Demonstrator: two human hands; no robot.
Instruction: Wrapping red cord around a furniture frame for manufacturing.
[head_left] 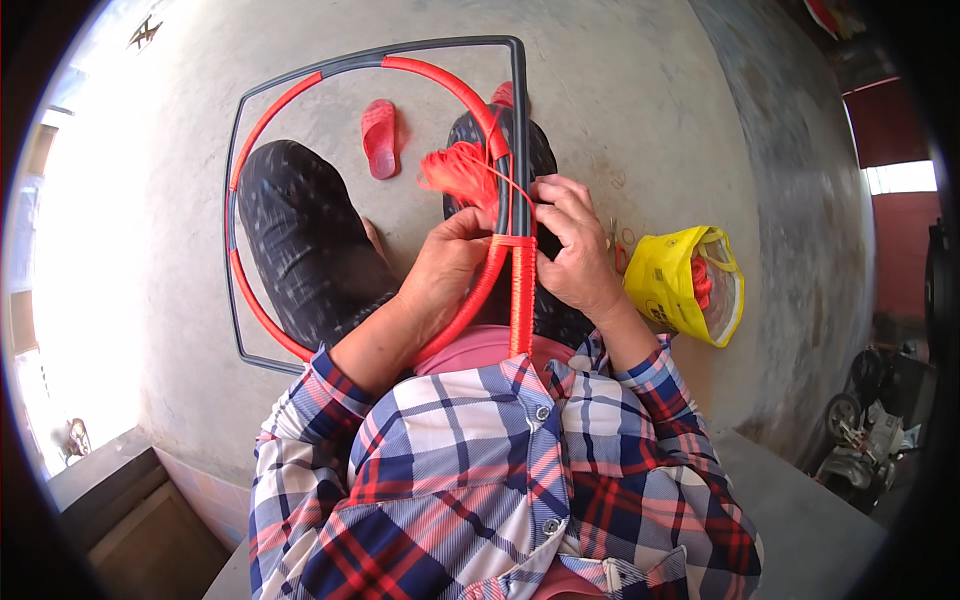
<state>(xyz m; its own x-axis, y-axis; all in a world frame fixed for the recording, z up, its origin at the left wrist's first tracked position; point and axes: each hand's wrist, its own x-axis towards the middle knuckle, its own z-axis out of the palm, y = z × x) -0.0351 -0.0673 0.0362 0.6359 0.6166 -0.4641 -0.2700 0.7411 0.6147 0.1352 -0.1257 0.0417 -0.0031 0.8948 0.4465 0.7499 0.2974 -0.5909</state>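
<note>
A black, roughly square frame [519, 90] with a round hoop inside it rests over my lap. Red cord wrapping [440, 73] covers stretches of the hoop, with bare black parts between. Where the hoop meets the frame's right bar, tight red coils [523, 290] bind the bar. My left hand [450, 262] is closed at the inner side of this joint, its fingertips at the base of a loose red cord bundle [458, 172]. One strand runs from the bundle across the bar. On the outer side, my right hand [578, 245] curls against the bar; its fingertips are partly hidden.
A yellow bag [665, 280] holding red material leans open on the floor at the right. Scissors [618, 250] with orange-red handles lie beside it. A red slipper [379, 138] is on the concrete floor ahead. Wheeled machinery [860, 440] stands at the far right.
</note>
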